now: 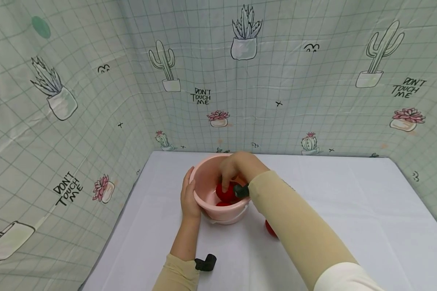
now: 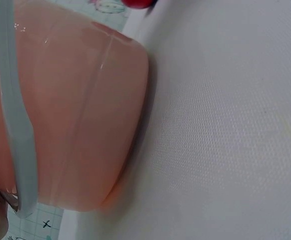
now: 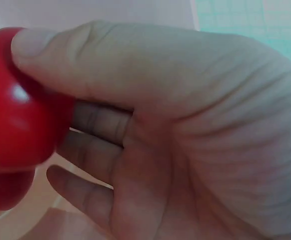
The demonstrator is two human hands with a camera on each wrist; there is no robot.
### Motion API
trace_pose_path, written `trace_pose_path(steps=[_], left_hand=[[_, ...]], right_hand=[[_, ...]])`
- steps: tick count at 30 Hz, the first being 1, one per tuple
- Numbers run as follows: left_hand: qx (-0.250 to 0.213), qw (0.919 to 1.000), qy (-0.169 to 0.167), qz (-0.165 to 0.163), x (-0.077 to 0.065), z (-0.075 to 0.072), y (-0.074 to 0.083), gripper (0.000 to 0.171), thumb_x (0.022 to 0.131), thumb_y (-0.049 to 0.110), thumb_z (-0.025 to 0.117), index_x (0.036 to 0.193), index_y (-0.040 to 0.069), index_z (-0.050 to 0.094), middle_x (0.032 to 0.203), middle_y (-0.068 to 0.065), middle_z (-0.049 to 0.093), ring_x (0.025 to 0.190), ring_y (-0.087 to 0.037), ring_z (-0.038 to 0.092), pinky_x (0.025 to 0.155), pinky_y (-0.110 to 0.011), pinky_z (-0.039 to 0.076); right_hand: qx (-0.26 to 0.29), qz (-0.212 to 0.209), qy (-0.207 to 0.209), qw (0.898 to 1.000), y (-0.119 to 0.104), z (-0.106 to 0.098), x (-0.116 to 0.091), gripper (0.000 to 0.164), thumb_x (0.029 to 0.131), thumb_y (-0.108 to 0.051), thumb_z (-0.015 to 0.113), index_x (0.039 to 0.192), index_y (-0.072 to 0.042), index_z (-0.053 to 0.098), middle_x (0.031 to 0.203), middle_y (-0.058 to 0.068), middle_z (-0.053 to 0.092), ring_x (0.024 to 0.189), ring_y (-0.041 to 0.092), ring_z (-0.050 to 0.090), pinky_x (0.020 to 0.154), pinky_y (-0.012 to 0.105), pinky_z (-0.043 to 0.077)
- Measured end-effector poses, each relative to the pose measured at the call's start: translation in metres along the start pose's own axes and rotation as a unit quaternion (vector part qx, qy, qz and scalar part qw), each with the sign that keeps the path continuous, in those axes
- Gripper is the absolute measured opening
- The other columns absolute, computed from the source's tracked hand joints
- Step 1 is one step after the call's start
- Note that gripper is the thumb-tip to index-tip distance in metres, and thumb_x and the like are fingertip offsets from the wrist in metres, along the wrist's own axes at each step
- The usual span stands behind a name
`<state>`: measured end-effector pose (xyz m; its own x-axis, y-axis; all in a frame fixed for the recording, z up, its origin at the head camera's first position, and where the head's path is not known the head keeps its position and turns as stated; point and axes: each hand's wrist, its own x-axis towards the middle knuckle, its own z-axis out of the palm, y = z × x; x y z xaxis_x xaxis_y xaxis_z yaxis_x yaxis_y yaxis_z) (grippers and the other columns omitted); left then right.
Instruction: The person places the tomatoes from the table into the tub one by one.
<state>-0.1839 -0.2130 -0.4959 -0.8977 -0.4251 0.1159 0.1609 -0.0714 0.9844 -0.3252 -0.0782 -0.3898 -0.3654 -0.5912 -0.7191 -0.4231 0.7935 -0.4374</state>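
A pink bucket stands on the white table, its pale handle hanging down on the near side. My left hand rests against the bucket's left outer wall, fingers extended up along it near the rim. Reaching down inside the bucket, my right hand grips a glossy red ball between thumb and fingers. Below it, another red ball lies in the bucket, partly hidden. A further red ball sits on the table right of the bucket, half covered by my right sleeve.
The white table reaches back to a grid-patterned cloth that hangs behind and along the sides. A black wrist-worn device sticks out from my left wrist, and another black one overlaps the bucket's rim at my right wrist.
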Motion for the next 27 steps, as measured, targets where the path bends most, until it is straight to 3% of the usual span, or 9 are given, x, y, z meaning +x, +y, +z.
trace_pose_path(steps=[7,10,14,18,23,27], left_hand=[[0.016,0.9999,0.002,-0.005,-0.002,0.002,0.000,0.045,0.101,0.033,0.035,0.145,0.038,0.044,0.154,0.014,0.041,0.144,-0.013,0.035,0.120,-0.048,0.031],[0.020,0.9998,0.002,-0.008,-0.002,0.003,0.000,0.044,0.101,0.034,0.036,0.144,0.041,0.045,0.155,0.013,0.041,0.144,-0.012,0.035,0.119,-0.048,0.031],[0.024,0.9997,-0.002,-0.007,-0.003,0.003,0.000,0.044,0.100,0.036,0.038,0.143,0.044,0.044,0.153,0.016,0.041,0.143,-0.010,0.036,0.119,-0.049,0.032],[0.029,0.9996,-0.007,-0.001,-0.003,0.003,-0.001,0.044,0.100,0.038,0.038,0.143,0.045,0.042,0.152,0.019,0.042,0.142,-0.009,0.036,0.118,-0.049,0.033],[0.028,0.9996,-0.003,0.003,-0.003,0.003,0.000,0.043,0.101,0.036,0.037,0.143,0.044,0.042,0.152,0.018,0.043,0.141,-0.008,0.037,0.118,-0.047,0.034],[0.021,0.9998,-0.002,0.002,-0.004,0.003,0.003,0.043,0.101,0.034,0.036,0.143,0.043,0.043,0.153,0.015,0.043,0.141,-0.008,0.037,0.118,-0.047,0.034]], right_hand=[[0.037,-0.012,0.020,0.999,0.002,0.001,-0.012,0.053,0.080,-0.024,0.078,0.131,-0.028,0.064,0.133,-0.005,0.058,0.131,0.022,0.041,0.110,0.047,0.043],[0.048,-0.038,0.021,0.998,0.003,0.001,-0.018,0.053,0.083,-0.022,0.076,0.134,-0.025,0.062,0.136,-0.003,0.059,0.132,0.023,0.042,0.111,0.048,0.041],[-0.013,-0.086,0.039,0.995,0.007,0.000,-0.027,0.052,0.087,-0.027,0.071,0.138,-0.021,0.059,0.140,-0.004,0.059,0.136,0.021,0.044,0.113,0.047,0.040],[-0.062,-0.145,0.072,0.985,0.019,-0.002,-0.040,0.055,0.090,-0.031,0.067,0.142,-0.018,0.055,0.144,-0.002,0.056,0.139,0.020,0.045,0.114,0.043,0.040],[-0.023,-0.186,0.113,0.976,0.040,0.003,-0.062,0.053,0.093,-0.034,0.064,0.144,-0.023,0.053,0.146,-0.002,0.054,0.138,0.017,0.047,0.113,0.043,0.041],[0.019,-0.202,0.168,0.965,0.059,0.014,-0.076,0.054,0.092,-0.040,0.065,0.143,-0.030,0.052,0.148,-0.006,0.051,0.139,0.018,0.045,0.114,0.046,0.040]])
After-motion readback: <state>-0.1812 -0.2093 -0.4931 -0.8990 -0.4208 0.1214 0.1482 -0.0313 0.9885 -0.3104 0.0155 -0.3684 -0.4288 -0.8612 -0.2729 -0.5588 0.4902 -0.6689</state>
